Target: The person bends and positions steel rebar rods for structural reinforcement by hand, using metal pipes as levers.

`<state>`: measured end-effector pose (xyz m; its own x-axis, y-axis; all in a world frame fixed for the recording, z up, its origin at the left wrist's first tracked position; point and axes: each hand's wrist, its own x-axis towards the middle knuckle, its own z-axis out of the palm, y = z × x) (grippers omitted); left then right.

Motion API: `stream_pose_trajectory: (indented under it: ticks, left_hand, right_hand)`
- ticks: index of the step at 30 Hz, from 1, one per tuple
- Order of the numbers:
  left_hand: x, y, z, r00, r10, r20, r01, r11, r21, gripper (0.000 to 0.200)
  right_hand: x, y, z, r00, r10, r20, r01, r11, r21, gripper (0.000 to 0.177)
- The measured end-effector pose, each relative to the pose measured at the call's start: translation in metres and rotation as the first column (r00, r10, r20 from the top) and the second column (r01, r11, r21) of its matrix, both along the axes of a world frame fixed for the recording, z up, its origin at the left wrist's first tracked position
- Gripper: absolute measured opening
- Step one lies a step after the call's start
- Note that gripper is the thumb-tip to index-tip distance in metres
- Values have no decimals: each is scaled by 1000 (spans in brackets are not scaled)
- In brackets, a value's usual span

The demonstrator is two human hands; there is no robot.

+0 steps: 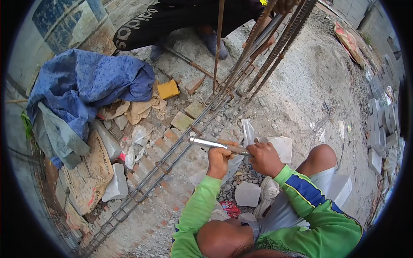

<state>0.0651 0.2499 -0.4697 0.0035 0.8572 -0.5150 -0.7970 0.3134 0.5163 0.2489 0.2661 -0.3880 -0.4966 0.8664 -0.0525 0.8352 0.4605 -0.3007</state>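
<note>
A long metal tool (208, 143), shiny silver toward its far end and duller near my right hand, lies across both my hands. My left hand (218, 161) is closed around its middle. Fingers of my right hand (265, 158) are wrapped round the near end. The tool's silver tip reaches the long rebar cage (161, 164), overlapping its upper bar in this view. Wire or rod ties cross the cage at intervals. Exactly what kind of tool it is I cannot tell.
Opposite me a person in black trousers (172, 23) has a hand (284, 6) at the upright rebar (284, 47). A blue tarp (90, 81), paper sacks (92, 172) and a yellow block (168, 89) lie left. Pale blocks (248, 194) sit by my feet; grey blocks (383, 116) are stacked right.
</note>
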Motion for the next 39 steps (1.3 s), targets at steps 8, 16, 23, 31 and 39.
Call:
stream_pose_trajectory:
  ticks: [8,16,23,31,39]
  left_hand:
    - [-22,-88,-56,929,85,-360,-244,872,-425,21]
    - [-60,-130,-49,958,187,-219,-267,860,-435,29]
    - [-130,-146,29,776,176,-606,-329,932,-150,37]
    - [-244,-116,-20,-531,-140,-836,-269,963,9,35]
    - [-226,-115,-40,-403,-472,-784,-396,862,-315,52]
  right_hand:
    - [-61,-49,-20,890,451,-64,-456,877,-154,33]
    - [-84,-43,20,840,533,101,-522,845,-113,30]
    - [-89,-31,69,785,572,237,-542,820,-181,31]
    - [-87,-7,89,853,459,250,-481,876,32,19]
    - [-40,-22,77,883,430,190,-427,902,-58,24]
